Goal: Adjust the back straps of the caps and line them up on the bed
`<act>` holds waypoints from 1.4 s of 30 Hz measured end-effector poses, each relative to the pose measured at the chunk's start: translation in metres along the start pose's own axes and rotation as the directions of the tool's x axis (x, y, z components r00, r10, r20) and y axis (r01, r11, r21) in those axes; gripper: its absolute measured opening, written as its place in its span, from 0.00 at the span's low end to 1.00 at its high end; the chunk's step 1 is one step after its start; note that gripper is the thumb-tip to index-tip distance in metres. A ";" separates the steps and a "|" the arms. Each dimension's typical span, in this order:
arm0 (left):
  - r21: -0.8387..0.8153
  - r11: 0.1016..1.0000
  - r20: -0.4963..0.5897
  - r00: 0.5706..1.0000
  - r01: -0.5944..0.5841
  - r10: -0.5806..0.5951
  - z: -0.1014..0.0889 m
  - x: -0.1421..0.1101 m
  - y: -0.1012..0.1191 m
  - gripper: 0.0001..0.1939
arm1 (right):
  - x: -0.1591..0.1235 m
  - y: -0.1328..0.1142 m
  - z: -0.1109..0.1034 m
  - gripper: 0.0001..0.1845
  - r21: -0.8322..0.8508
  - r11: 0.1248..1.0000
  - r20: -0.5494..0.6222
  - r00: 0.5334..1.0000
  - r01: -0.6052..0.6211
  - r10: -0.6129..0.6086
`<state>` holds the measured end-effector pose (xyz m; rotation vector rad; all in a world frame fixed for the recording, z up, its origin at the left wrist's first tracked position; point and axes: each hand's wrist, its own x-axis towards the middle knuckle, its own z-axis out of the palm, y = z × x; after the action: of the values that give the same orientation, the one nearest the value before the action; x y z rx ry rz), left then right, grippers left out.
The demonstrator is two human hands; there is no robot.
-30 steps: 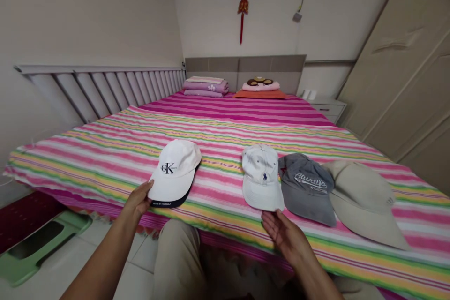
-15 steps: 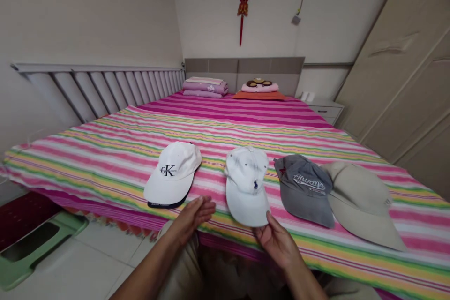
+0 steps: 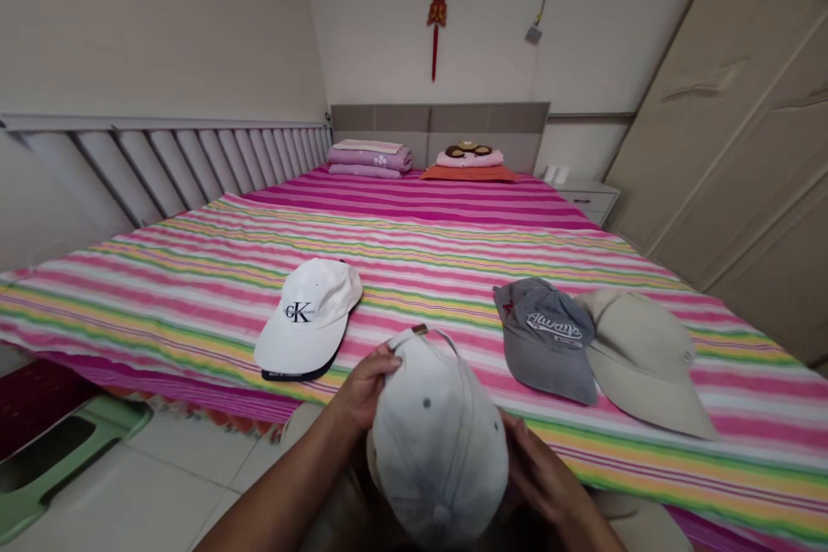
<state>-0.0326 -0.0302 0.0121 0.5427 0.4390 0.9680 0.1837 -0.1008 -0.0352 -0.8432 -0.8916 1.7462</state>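
Observation:
A pale white baseball cap [image 3: 443, 440] is lifted in front of me, its back strap and metal buckle [image 3: 420, 329] at the far side. My left hand [image 3: 366, 388] grips its left rear edge, thumb on the outside. On the other side my right hand [image 3: 540, 470] is at the cap's edge, partly hidden and slightly blurred. The cap's brim is out of sight. To the left on the bed lies a white cap with CK lettering [image 3: 309, 315]. A grey cap with white script [image 3: 547, 341] lies at the right, against a beige cap [image 3: 647, 362].
The caps lie near the front edge of a bed with a striped sheet [image 3: 414, 254]. Folded bedding [image 3: 368, 159] and a pink-and-orange stack [image 3: 469, 164] sit by the headboard. A green stool [image 3: 78, 448] stands on the floor at left; a railing [image 3: 194, 164] lines the left wall.
The pale white cap has been picked up off the bed, turned around and brought close to me. My left hand has taken hold of its rear edge.

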 end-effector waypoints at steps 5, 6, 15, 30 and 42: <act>0.158 0.985 0.075 0.994 0.071 -0.083 0.008 -0.001 -0.014 0.11 | 0.020 -0.026 0.026 0.18 -0.049 0.993 0.046 0.994 0.106 -0.103; 0.186 0.979 0.065 0.993 0.081 -0.094 0.008 -0.002 -0.015 0.09 | 0.021 -0.028 0.028 0.17 -0.074 0.991 0.038 0.994 0.110 -0.107; 0.369 0.916 -0.004 0.986 0.157 -0.167 0.023 -0.010 -0.014 0.09 | 0.016 -0.032 0.033 0.16 -0.127 0.985 -0.011 0.993 0.119 -0.121; 0.289 0.956 0.006 0.999 0.046 -0.050 0.008 -0.006 -0.025 0.15 | 0.018 -0.021 0.030 0.16 0.121 0.983 -0.107 0.986 0.137 -0.125; 0.154 0.986 0.101 0.992 0.061 -0.077 -0.012 -0.010 -0.015 0.15 | 0.028 -0.030 0.027 0.16 0.193 0.947 -0.419 0.894 0.258 -0.159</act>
<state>-0.0347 -0.0429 -0.0058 0.7077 0.4344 0.8393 0.1658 -0.0712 -0.0002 -0.8625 -0.4631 1.3896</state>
